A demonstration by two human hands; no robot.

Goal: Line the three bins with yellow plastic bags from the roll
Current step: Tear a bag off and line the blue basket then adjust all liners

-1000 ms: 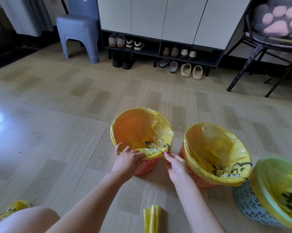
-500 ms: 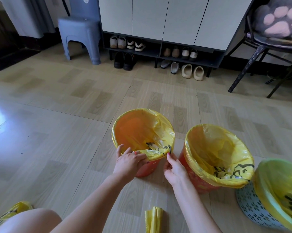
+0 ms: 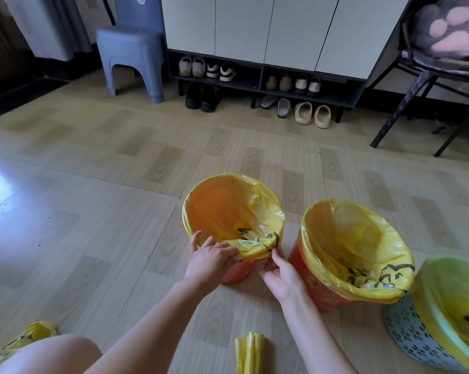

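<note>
Glossy wood-grain floor; both hands pinching crinkled yellow bag over round orange bin rim.

floor: wood-look | shoe cabinet: white | stool: blue-grey

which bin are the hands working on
The leftmost orange bin: both hands, left hand and right hand, pinch its bag's near edge; the other two stand untouched.

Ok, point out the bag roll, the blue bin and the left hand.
bag roll point(image 3: 250, 353), head view, on its folded yellow top.
blue bin point(image 3: 406, 333), head view, on its patterned side wall.
left hand point(image 3: 210, 261), head view, on its back.
</note>
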